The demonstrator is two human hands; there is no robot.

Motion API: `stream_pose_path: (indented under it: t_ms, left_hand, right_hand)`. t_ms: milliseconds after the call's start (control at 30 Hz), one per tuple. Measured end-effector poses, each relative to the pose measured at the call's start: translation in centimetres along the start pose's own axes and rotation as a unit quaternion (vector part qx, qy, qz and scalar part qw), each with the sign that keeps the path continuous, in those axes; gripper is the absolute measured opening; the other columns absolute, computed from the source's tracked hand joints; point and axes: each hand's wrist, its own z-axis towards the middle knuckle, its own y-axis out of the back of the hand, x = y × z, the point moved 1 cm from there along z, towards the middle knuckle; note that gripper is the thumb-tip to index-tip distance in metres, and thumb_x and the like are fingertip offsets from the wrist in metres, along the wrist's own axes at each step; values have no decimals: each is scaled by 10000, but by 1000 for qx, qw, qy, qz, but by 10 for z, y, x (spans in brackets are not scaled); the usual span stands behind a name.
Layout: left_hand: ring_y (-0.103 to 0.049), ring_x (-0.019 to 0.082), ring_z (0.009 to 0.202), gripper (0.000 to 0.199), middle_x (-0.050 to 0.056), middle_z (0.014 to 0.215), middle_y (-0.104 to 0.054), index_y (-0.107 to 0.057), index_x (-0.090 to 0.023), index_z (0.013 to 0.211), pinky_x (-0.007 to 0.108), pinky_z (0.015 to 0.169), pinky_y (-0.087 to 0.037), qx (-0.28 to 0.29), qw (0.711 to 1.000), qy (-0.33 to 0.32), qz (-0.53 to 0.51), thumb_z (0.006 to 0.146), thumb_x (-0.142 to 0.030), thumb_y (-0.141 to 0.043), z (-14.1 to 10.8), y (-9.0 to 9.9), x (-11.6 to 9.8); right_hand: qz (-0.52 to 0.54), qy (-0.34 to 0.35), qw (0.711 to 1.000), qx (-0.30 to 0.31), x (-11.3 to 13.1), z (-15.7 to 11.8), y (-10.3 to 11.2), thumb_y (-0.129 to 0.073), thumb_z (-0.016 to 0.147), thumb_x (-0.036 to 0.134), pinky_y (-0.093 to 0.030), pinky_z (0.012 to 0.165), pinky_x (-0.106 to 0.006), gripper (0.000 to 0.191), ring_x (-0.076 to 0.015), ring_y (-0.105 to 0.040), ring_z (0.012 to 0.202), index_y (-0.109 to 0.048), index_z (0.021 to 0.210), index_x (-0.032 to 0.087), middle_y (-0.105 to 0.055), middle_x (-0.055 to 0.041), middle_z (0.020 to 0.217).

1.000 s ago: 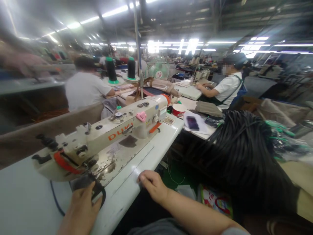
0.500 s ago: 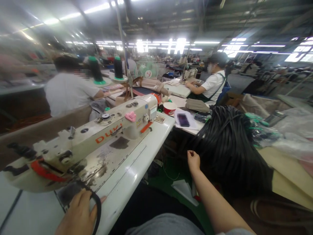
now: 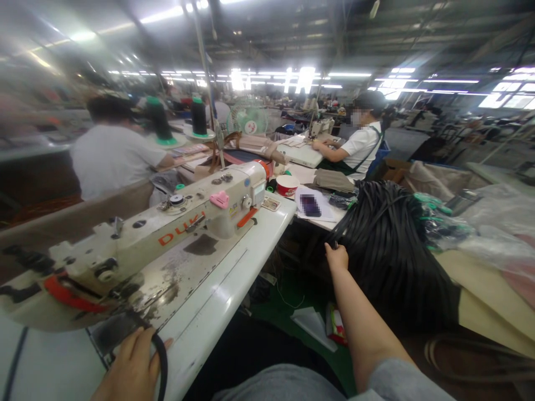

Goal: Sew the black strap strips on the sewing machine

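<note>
At the lower left, my left hand [image 3: 131,365] rests by the needle end of the white sewing machine [image 3: 188,223], its fingers closed on a black strap [image 3: 161,362] that curves down over the table edge. My right hand [image 3: 337,257] reaches out at the left side of a large bundle of black straps [image 3: 384,245]. Its fingers are pinched together, and a small dark bit shows at the fingertips, too small to name.
Beyond the machine are a red and white bowl [image 3: 287,185], a phone [image 3: 310,205] on paper and thread cones [image 3: 199,116]. A person [image 3: 363,139] sews at the back; another person [image 3: 112,150] sits at left. Clear plastic bags [image 3: 497,217] lie at right.
My right hand has moved forward and up, closer to the black strap bundle. My left hand keeps its hold on the strap. The view has shifted slightly.
</note>
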Motion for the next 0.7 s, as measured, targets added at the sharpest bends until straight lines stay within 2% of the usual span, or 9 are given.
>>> stream_pose_path:
  t_ms: [133, 300, 433, 533, 633, 700]
  left_hand:
    - [-632, 333, 1158, 418, 203, 1233, -624, -551, -123, 1238, 454, 945, -541, 6, 1000, -9, -1, 987, -366, -322, -3, -5, 2]
    - [-655, 333, 1134, 399, 196, 1210, -660, -607, -138, 1185, 439, 916, -563, 11, 1000, -27, 6, 961, -379, -382, -6, -22, 22]
    - [-658, 318, 1133, 380, 191, 1246, -661, -625, -138, 1188, 427, 918, -562, 26, 999, -20, 17, 930, -300, -397, -9, -30, 30]
    - [-671, 299, 1105, 365, 169, 1223, -672, -630, -153, 1176, 407, 911, -562, 27, 1000, -2, 16, 909, -259, -405, -8, -29, 29]
    - [-672, 309, 1098, 337, 179, 1199, -666, -614, -157, 1160, 427, 942, -556, 0, 1000, -6, 5, 942, -317, -412, -5, -25, 19]
    - [-665, 319, 1115, 345, 201, 1234, -642, -581, -148, 1190, 443, 968, -548, -32, 999, -9, 4, 976, -349, -400, -4, -19, 9]
  right_hand:
    - [1, -37, 999, 23, 2, 8, 12, -671, 998, 398, -578, 909, -419, 273, -205, -685, 998, -686, 1133, 161, -702, -68, 1136]
    - [20, -58, 997, 40, -1, 7, 25, -672, 1000, 386, -579, 930, -434, 296, -221, -676, 1057, -672, 1199, 168, -681, -81, 1218]
    - [58, -66, 995, 57, -4, -6, 23, -674, 999, 382, -587, 900, -419, 284, -211, -684, 1020, -674, 1176, 160, -691, -73, 1176]
    - [99, -73, 988, 98, -8, -39, 7, -676, 1001, 362, -599, 817, -364, 236, -172, -696, 885, -682, 1104, 149, -711, -42, 1044]
    - [140, -84, 973, 164, -16, -94, -19, -701, 984, 308, -585, 705, -291, 166, -124, -670, 704, -681, 966, 144, -697, 12, 847]
    - [168, -93, 957, 217, -22, -133, -36, -721, 968, 291, -557, 624, -250, 191, -97, -625, 588, -664, 859, 144, -657, 47, 718]
